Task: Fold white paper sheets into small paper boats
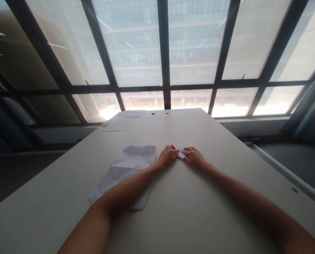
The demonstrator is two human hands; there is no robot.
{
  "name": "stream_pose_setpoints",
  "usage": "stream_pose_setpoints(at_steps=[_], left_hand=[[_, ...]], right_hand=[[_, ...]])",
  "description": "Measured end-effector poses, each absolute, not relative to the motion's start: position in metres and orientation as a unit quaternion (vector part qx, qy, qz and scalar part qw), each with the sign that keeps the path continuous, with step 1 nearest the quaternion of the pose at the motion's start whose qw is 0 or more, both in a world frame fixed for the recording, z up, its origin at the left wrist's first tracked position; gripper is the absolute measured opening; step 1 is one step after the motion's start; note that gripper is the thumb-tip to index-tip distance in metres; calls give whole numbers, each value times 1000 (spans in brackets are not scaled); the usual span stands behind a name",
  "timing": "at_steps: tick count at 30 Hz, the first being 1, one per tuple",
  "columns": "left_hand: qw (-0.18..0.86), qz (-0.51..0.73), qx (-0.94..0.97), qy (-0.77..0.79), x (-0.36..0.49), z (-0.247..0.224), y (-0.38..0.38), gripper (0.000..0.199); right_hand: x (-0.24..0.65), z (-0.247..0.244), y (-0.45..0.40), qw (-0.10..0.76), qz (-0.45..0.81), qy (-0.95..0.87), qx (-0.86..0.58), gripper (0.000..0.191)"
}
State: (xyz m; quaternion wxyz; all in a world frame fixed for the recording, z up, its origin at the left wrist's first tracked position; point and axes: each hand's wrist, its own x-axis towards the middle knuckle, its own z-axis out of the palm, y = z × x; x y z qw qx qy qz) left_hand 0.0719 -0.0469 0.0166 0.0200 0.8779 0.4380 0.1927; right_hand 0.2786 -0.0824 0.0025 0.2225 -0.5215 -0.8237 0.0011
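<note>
Between both hands' fingertips [178, 151] lies the small folded paper [181, 154].

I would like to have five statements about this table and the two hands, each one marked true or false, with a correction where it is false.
1. The left hand and the right hand both touch a small folded white paper. True.
2. The left forearm passes over a large creased white sheet. True.
3. This large sheet lies to the right of both hands. False: it lies on the left side.
4. Flat white sheets lie toward the far end of the white table. True.
5. The wide window behind the table has a bright yellow frame. False: the window frame is dark.
</note>
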Motion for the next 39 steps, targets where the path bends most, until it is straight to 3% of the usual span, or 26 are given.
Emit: stream_pose_setpoints(at_steps=[7, 16, 23, 39], left_hand=[[1, 167, 887, 431, 72, 9, -42, 33], [66, 66, 918, 387, 69, 10, -42, 60], [73, 70, 919, 381, 69, 11, -44, 75], [64, 81, 919, 379, 70, 8, -44, 69]], right_hand=[[276, 6, -86, 206, 5, -838, -506, 46], [274, -6, -79, 202, 13, -827, -524, 54], [274, -5, -78, 197, 16, -826, -528, 51], [275, -5, -77, 217, 21, -820, -529, 44]])
